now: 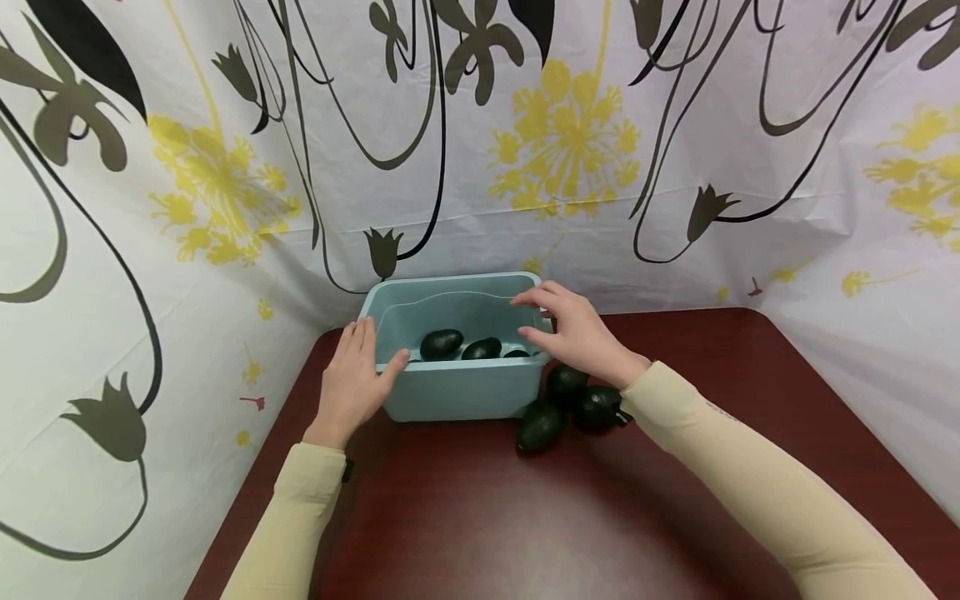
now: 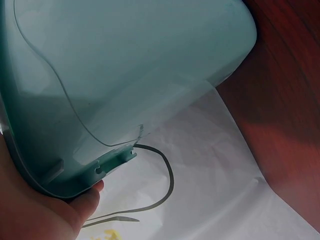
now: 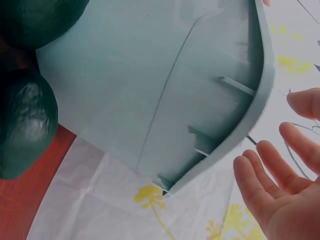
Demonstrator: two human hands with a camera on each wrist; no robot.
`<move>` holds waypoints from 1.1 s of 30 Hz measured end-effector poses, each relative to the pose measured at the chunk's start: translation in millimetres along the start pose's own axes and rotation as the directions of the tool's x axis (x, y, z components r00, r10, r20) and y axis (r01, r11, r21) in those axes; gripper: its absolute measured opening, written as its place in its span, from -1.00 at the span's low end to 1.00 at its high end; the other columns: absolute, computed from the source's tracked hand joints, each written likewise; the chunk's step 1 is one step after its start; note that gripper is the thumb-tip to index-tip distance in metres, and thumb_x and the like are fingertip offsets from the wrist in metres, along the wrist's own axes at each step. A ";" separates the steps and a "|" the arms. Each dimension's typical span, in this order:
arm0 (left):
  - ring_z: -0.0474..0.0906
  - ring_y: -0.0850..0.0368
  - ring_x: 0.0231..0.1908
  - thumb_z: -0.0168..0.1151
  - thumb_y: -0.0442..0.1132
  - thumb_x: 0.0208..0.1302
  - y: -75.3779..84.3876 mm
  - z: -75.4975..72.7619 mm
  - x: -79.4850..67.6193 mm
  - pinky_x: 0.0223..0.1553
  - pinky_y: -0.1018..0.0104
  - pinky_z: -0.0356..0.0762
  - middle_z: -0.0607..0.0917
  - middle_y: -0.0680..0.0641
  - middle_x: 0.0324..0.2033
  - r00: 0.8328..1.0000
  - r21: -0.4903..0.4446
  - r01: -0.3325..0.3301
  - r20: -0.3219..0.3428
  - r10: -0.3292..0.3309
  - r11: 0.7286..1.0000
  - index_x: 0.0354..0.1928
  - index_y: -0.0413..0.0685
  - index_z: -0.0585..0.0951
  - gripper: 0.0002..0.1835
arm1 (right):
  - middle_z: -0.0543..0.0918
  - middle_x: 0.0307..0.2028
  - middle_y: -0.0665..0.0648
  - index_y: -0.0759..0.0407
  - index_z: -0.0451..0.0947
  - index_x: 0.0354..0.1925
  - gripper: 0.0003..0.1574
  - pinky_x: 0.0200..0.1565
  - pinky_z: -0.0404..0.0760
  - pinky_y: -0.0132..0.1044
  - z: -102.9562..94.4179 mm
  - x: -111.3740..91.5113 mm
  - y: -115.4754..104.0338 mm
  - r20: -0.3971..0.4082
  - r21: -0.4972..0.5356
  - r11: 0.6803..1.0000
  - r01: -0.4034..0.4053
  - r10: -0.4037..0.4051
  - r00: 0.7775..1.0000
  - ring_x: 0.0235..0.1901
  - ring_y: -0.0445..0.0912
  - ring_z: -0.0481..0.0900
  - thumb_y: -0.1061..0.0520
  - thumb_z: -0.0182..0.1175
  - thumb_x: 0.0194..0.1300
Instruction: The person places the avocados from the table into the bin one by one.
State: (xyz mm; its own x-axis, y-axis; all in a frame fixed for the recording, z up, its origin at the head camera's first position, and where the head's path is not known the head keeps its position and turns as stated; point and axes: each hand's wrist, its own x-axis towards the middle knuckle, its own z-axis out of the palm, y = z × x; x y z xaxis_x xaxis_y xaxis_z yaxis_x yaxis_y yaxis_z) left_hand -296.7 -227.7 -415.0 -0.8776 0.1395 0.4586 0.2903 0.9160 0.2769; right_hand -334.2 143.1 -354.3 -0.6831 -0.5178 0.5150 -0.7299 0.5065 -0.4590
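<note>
A light blue-green plastic bin [image 1: 457, 390] stands at the back of the table with several dark avocados [image 1: 442, 343] inside, partly hidden by its front wall. My left hand [image 1: 354, 379] rests on the bin's left front corner, fingers extended along the side and thumb at the front rim. In the left wrist view, its fingertips show just past the rim. Over the bin's right rim hovers my right hand [image 1: 573, 329], fingers apart and loosely bent, holding nothing. The right wrist view shows those fingers [image 3: 280, 170] beside the rim. Three avocados [image 1: 542, 427] lie together outside the bin's right front corner, below the right hand.
The dark red-brown table [image 1: 480, 517] has a glossy top. Behind it and along both sides hangs a white cloth [image 1: 465, 192] with yellow and grey flower prints, close to the bin's back.
</note>
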 end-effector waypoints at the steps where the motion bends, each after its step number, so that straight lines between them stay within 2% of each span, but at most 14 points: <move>1: -0.02 -0.17 0.51 -0.12 0.42 0.42 -0.3 -0.1 0.1 0.35 -0.20 0.21 0.15 -0.29 0.51 1.000 0.000 0.001 0.000 -0.001 1.000 0.56 -0.31 0.05 0.03 | 0.51 0.06 -0.12 -0.18 0.54 0.22 -0.50 -0.08 0.60 -0.09 -1.4 -1.3 -0.9 0.006 -0.003 1.000 0.002 -0.002 1.000 -0.07 -0.16 0.52 0.04 0.37 0.34; 6: -0.01 -0.17 0.51 -0.14 0.44 0.41 -0.7 -0.4 1.0 0.34 -0.22 0.23 0.16 -0.30 0.50 1.000 -0.005 0.007 -0.009 -0.007 1.000 0.55 -0.31 0.06 0.04 | 0.50 0.07 -0.14 -0.22 0.53 0.22 -0.48 -0.07 0.58 -0.14 -6.7 -8.7 -2.9 0.021 -0.012 1.000 -0.002 0.002 1.000 -0.14 -0.17 0.53 0.03 0.38 0.33; 12: 0.00 -0.18 0.51 -0.14 0.45 0.40 -0.6 -0.5 1.4 0.33 -0.22 0.23 0.17 -0.30 0.50 1.000 -0.007 0.004 -0.013 -0.004 1.000 0.55 -0.31 0.08 0.05 | 0.49 0.10 -0.19 -0.27 0.53 0.22 -0.50 -0.08 0.53 -0.16 -11.6 -19.9 -3.3 0.015 -0.010 1.000 0.008 -0.008 1.000 -0.06 -0.22 0.49 -0.02 0.36 0.34; 19: 0.00 -0.18 0.51 -0.13 0.45 0.40 -0.1 -0.6 0.9 0.33 -0.24 0.23 0.17 -0.31 0.50 1.000 -0.008 0.002 -0.008 -0.002 1.000 0.55 -0.31 0.07 0.05 | 0.47 0.13 -0.19 -0.31 0.51 0.22 -0.49 0.02 0.56 -0.11 -14.3 -35.3 -2.9 0.008 0.010 1.000 0.007 -0.007 1.000 0.04 -0.05 0.54 -0.03 0.36 0.35; 28: 0.02 -0.18 0.50 -0.13 0.45 0.40 0.2 -0.3 -0.2 0.31 -0.24 0.26 0.19 -0.31 0.49 1.000 -0.013 -0.004 -0.016 0.004 1.000 0.55 -0.31 0.08 0.04 | 0.51 0.11 -0.19 -0.29 0.56 0.17 -0.50 0.03 0.58 -0.11 -15.0 -56.4 -4.5 -0.055 0.018 0.999 0.036 -0.035 0.998 0.05 -0.09 0.56 0.03 0.41 0.30; 33: 0.01 -0.18 0.50 -0.13 0.45 0.40 0.7 -0.7 -0.9 0.31 -0.24 0.25 0.19 -0.30 0.49 1.000 -0.012 -0.006 -0.023 0.005 1.000 0.55 -0.31 0.09 0.04 | 0.52 0.10 -0.19 -0.23 0.58 0.17 -0.51 -0.02 0.60 -0.17 -13.6 -69.1 -4.4 -0.060 0.022 0.999 0.042 -0.041 0.997 0.01 -0.23 0.54 0.04 0.41 0.29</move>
State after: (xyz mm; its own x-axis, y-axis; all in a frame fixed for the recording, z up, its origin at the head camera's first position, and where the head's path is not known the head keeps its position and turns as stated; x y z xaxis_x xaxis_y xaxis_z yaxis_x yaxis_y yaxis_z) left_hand -295.4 -227.4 -414.6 -0.8670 0.1356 0.4795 0.2998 0.9106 0.2846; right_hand -283.4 186.0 -378.0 -0.6500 -0.4961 0.5757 -0.7586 0.4689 -0.4524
